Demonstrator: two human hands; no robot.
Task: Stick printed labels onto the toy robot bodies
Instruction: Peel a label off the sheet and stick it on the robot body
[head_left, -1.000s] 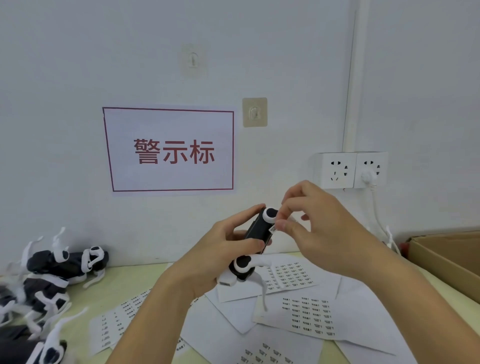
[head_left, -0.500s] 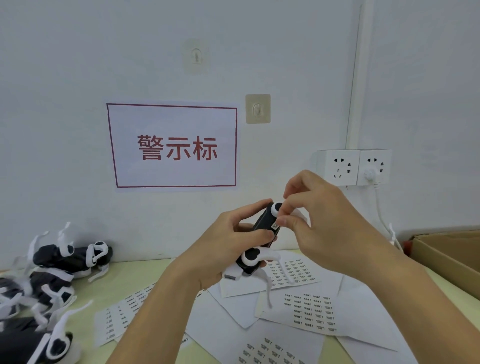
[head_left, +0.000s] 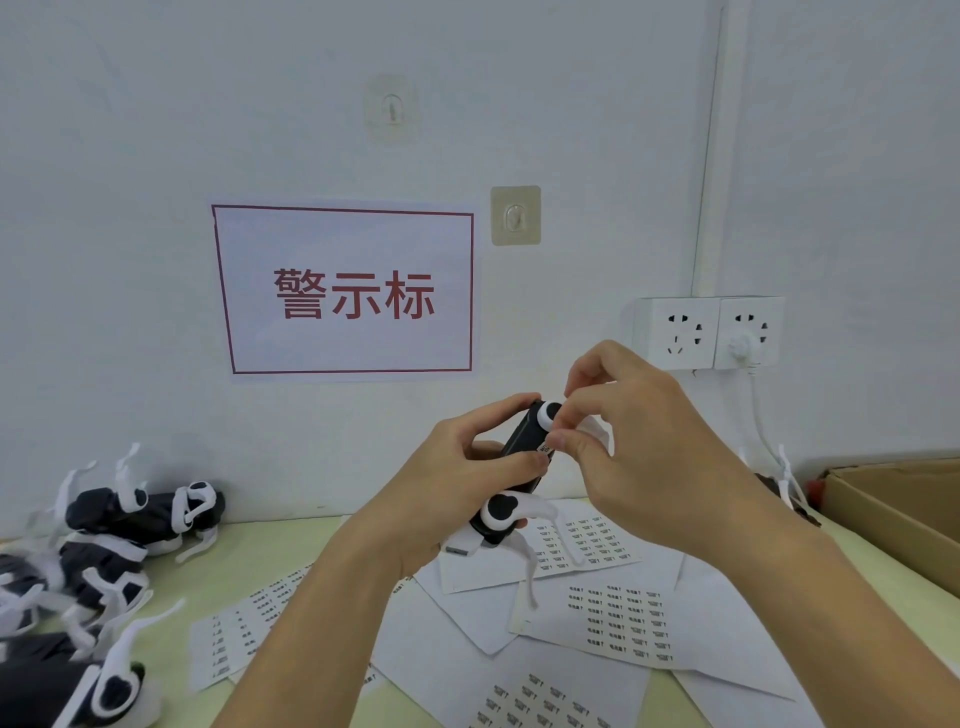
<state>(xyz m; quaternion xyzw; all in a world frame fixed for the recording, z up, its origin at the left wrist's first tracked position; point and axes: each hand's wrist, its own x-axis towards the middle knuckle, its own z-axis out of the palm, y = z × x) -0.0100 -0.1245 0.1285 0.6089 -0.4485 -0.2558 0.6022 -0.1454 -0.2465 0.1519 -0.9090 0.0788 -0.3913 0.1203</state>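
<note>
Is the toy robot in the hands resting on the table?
No, the left hand holds the toy robot up above the label sheets.

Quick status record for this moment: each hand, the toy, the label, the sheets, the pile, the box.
left hand: grips the toy robot body, held above the table
right hand: pinches a small label against the body
label sheets: scattered on the table below the hands
other toy robots: piled at left
cardboard box: right edge, contents not visible
</note>
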